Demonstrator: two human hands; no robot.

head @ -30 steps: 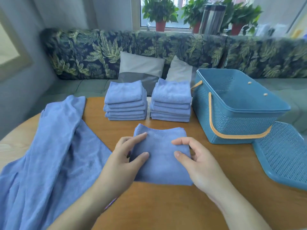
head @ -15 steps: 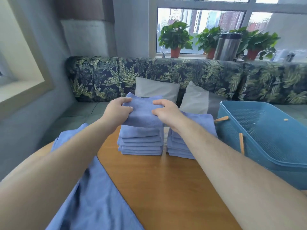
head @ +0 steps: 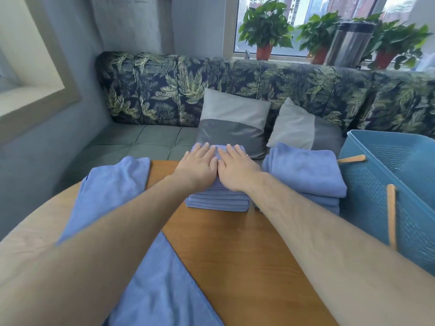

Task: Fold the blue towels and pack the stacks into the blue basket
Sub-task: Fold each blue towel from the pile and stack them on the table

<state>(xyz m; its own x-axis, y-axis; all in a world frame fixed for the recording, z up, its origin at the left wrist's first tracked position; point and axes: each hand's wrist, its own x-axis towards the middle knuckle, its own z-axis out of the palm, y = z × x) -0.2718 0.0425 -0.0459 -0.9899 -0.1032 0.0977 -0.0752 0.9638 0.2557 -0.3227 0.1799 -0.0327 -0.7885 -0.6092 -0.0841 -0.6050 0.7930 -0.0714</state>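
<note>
Two stacks of folded blue towels stand at the far edge of the wooden table (head: 235, 250). My left hand (head: 199, 167) and my right hand (head: 236, 170) lie flat, side by side, pressing on top of the left stack (head: 217, 201), fingers straight. The right stack (head: 306, 175) sits beside it, untouched. An unfolded blue towel (head: 153, 278) lies spread over the table's left side and runs under my left arm. The blue basket (head: 372, 196) with tan handles stands at the right, next to the right stack; its inside looks bare.
Behind the table runs a leaf-patterned sofa (head: 235, 90) with two grey cushions (head: 233, 121). Potted plants (head: 266, 27) and a steel canister (head: 348, 43) stand on the window sill.
Both hands carried the folded towel from the table's middle to the left stack, set it on top and let go; they now press flat on it. The view tilted forward.
</note>
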